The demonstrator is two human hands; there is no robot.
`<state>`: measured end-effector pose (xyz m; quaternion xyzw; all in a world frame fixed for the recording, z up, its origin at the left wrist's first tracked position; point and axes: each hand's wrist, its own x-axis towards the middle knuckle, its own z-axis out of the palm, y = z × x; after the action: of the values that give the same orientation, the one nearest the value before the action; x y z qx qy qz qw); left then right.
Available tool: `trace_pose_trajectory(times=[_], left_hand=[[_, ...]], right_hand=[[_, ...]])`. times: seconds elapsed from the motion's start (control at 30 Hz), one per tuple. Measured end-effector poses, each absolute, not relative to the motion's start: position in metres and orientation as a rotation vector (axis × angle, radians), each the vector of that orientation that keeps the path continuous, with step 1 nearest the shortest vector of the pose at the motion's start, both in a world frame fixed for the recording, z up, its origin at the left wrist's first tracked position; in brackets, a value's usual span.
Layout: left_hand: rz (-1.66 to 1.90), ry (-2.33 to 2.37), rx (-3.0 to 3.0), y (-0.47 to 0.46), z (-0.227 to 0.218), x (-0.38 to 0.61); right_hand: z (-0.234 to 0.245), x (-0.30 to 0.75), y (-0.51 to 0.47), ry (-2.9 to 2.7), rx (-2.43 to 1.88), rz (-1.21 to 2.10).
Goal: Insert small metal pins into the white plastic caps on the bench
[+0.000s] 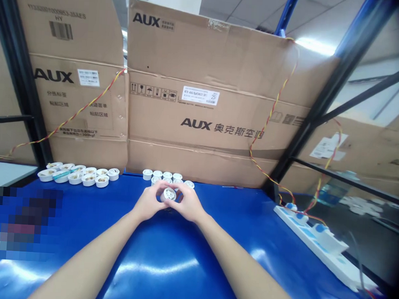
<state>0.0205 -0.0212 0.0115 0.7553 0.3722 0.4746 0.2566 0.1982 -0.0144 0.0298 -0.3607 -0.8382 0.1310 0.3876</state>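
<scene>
Both my hands meet over the middle of the blue table (165,264), gripping one small white round part (168,195) between them. My left hand (149,202) curls round its left side and my right hand (186,203) round its right side, fingers closed on it. Just behind my hands lies a cluster of several similar white round parts (166,176). A second group of white round parts with brownish insides (78,174) sits further left on the table.
Large AUX cardboard boxes (210,91) stand along the table's back edge. A white power strip (319,240) with blue sockets lies at the right, with a twisted red-yellow wire (271,118) running up from it. Blue-black rack posts (324,98) frame both sides.
</scene>
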Motion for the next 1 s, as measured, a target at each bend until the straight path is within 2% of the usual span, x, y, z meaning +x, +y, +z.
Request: trace_pose_trajectory(times=[0.1,0.23,0.43,0.5,0.63,0.77,1.0], left_hand=[[1.281,1.099,2.123,-0.017,0.01,0.016],[1.272,1.399,2.205,-0.009,0.006,0.004],[1.246,1.56,2.155,-0.002,-0.002,-0.003],[1.231,1.584,2.147,-0.001,-0.004,-0.003],[1.185,1.6,2.149,0.0,-0.005,-0.003],[1.144,1.584,2.18,-0.001,-0.004,-0.001],[1.111,1.523,2.235,-0.003,-0.002,0.0]], right_hand=[[0.039,0.211,-0.01,-2.179,-1.072,0.193],[0.051,0.242,0.002,-2.271,-1.523,-0.023],[0.056,0.283,0.015,-2.126,-2.144,0.134],[0.055,0.287,0.015,-2.004,-2.255,0.038],[0.046,0.276,0.017,-2.013,-2.046,-0.256],[0.029,0.251,0.023,-2.264,-1.669,-0.253],[0.026,0.242,0.027,-2.258,-1.75,-0.181]])
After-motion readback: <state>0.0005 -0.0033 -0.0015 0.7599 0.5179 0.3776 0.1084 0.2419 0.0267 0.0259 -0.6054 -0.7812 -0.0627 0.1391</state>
